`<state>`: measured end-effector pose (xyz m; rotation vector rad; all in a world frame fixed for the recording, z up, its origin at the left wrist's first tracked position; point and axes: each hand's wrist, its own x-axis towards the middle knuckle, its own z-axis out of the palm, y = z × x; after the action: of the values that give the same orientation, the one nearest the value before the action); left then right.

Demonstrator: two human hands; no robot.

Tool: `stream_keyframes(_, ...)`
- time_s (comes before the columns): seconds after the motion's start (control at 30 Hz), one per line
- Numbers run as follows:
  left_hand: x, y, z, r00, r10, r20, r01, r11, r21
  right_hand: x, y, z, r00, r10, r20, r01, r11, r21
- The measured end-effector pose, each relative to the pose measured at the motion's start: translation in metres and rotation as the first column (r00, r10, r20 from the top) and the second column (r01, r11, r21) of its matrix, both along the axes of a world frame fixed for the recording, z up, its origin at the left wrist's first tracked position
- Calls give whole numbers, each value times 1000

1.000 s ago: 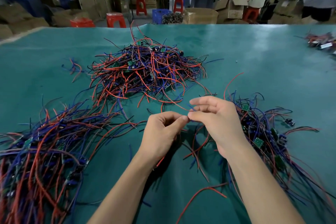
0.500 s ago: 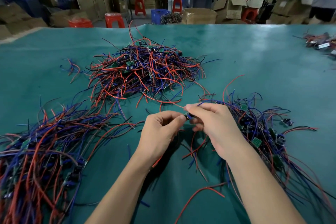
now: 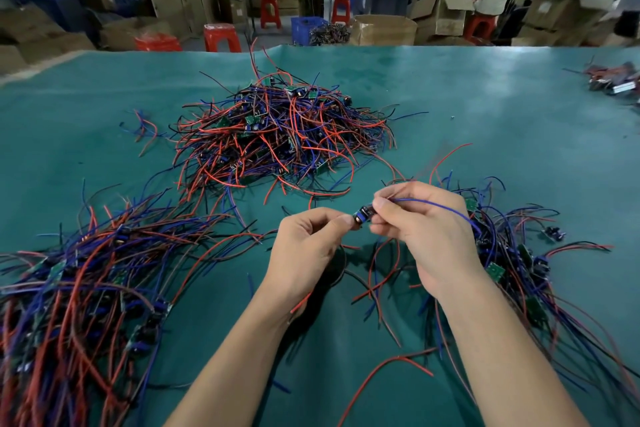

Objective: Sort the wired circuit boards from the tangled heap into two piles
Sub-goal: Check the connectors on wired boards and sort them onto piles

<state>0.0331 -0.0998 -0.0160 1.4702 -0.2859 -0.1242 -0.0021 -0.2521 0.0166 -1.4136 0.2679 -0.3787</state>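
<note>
Blue-wired circuit board (image 3: 363, 214) is being pinched between both hands, left hand (image 3: 304, 250) and right hand (image 3: 427, 236) together above the green tabletop (image 3: 519, 135), tangled heap (image 3: 277, 135) lying beyond them.

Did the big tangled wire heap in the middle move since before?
No. The big tangled heap of red and blue wires sits at the same spot on the green table cover.

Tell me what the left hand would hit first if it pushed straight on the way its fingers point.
Probably the small wired board it already pinches, then the right hand directly beyond; depth is hard to judge from this one view.
</note>
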Motion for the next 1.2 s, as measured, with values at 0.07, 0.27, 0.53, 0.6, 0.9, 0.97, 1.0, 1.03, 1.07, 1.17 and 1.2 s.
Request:
stream_keyframes(0.07,0,0,0,1000,-13,10,13,1000,20,-1,0,2,999,-45,-2,45,999,-9)
stream_keyframes(0.27,-1,-1,0,999,-49,17,48,998,36,-2,-3,10,995,-97,-4,97,991,96)
stream_keyframes(0.53,-3,0,0,996,-85,7,85,996,42,-4,-19,18,936,-327,127,309,940,143)
stream_keyframes(0.6,-4,-1,0,996,-89,14,88,995,52,-5,-27,20,888,-427,172,397,899,186)
stream_keyframes(0.9,3,3,0,994,82,-67,-90,989,-120,-3,-27,17,835,-483,266,507,861,-28)
stream_keyframes(0.97,0,0,1,998,34,-45,-39,993,-110,-1,-5,7,985,-148,91,169,939,-300)
stream_keyframes(1.0,-2,-2,1,999,-10,-40,5,993,-121,-1,5,2,999,-28,23,35,916,-399)
stream_keyframes(1.03,-4,-2,3,998,-52,-41,46,990,-134,-1,12,-1,999,33,10,-24,884,-468)
stream_keyframes(1.07,-5,-1,4,996,-83,-40,77,988,-137,0,16,-3,998,44,43,-16,857,-515)
stream_keyframes(1.17,-5,0,7,992,-128,-17,126,988,-85,-2,10,-1,986,3,167,88,840,-535)
stream_keyframes(1.2,-6,0,8,989,-151,-8,150,987,-65,-1,6,1,975,-35,221,149,837,-526)
